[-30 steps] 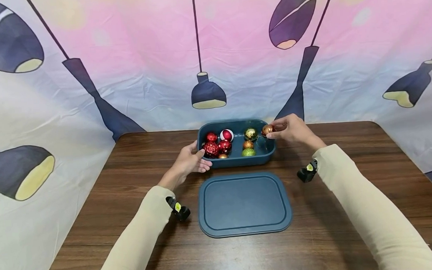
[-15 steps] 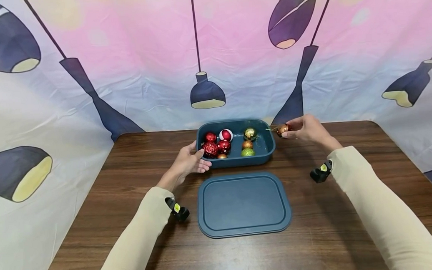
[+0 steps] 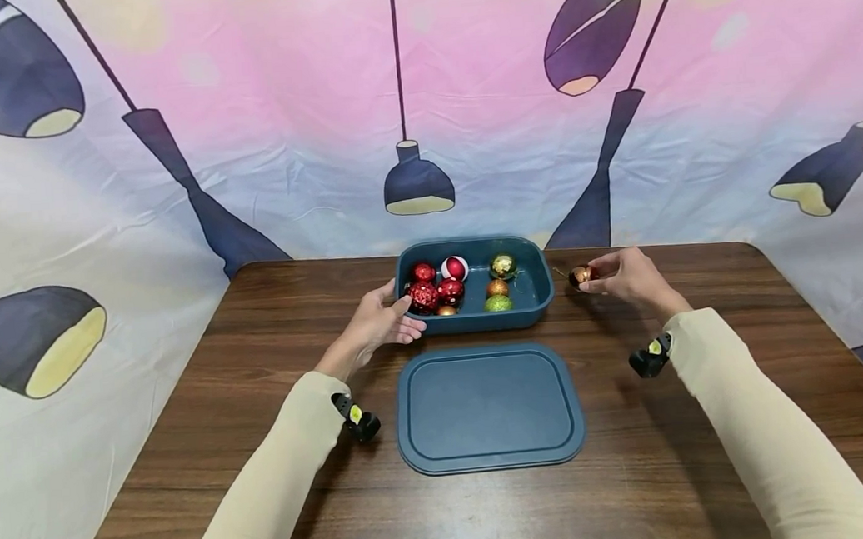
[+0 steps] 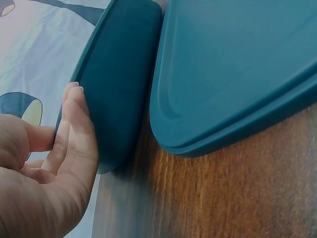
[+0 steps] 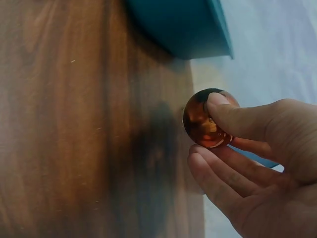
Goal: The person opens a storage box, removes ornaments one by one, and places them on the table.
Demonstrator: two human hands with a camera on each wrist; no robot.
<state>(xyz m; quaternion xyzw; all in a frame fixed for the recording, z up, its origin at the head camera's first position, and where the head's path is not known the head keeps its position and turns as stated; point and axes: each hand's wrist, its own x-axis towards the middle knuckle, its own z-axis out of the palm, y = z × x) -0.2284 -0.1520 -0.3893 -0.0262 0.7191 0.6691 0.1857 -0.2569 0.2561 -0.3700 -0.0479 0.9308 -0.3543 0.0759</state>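
Observation:
A shiny copper-coloured Christmas bauble is pinched between the thumb and fingers of my right hand, just right of the dark blue plastic box. In the right wrist view the thumb lies across the bauble, above the wooden table. My left hand grips the left end of the box, thumb at the rim and fingers along the outer wall. Inside the box, red baubles and a red-and-white one lie left; gold, orange and green ones lie right.
The flat blue lid lies on the wooden table in front of the box. Behind the table's back edge hangs a cloth printed with lamps.
My right hand has lifted the copper bauble out over the box's right end, moved it right and lowered it towards the table. The left hand has kept its grip on the box.

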